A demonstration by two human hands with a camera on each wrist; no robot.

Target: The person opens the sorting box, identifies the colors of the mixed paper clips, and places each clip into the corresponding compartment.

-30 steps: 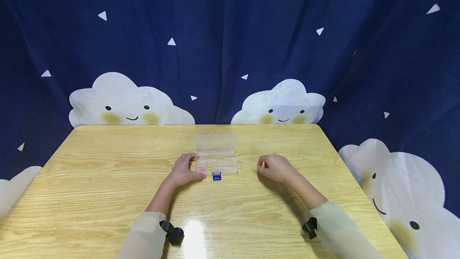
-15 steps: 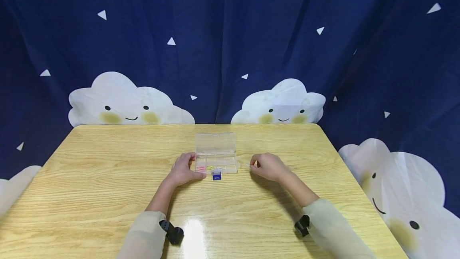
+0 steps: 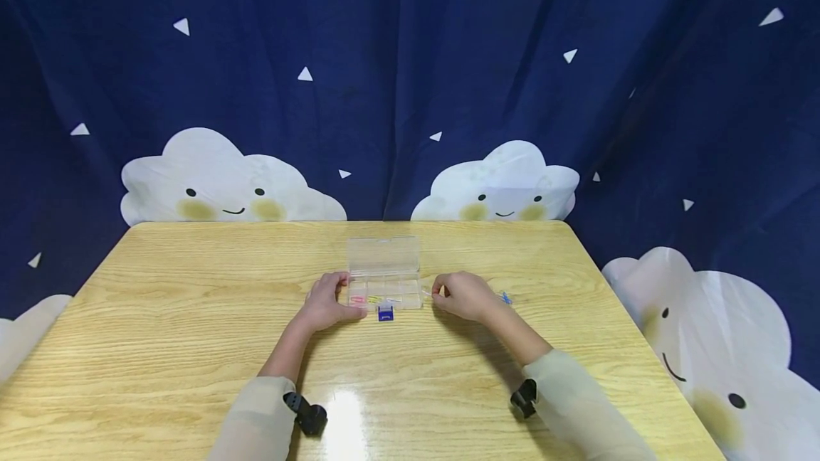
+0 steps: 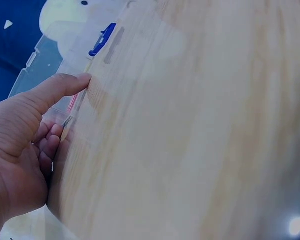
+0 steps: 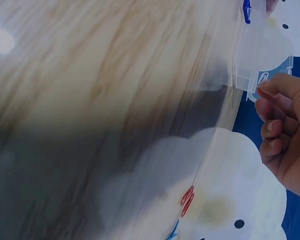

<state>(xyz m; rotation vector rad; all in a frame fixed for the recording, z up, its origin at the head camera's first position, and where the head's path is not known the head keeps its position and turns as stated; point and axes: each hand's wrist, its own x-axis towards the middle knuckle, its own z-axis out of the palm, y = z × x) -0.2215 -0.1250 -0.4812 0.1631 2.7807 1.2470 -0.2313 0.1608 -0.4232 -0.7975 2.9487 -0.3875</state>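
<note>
A clear plastic compartment box stands on the table with its lid raised at the back and a blue latch at the front. My left hand grips its left end, thumb at the front and fingers behind. Pink clips and yellow clips lie in separate front compartments. White ones seem to lie beside them, too small to be sure. Just off the box's right end, my right hand pinches a white paper clip between thumb and forefinger.
Blue paper clips lie on the wooden table, right of the right hand. Near them in the right wrist view are red paper clips. A dark blue curtain with cloud prints hangs behind the table.
My right hand has moved left with the white paper clip, up to the box's right end. Blue clips have come into sight behind it. The left hand and box stay put.
</note>
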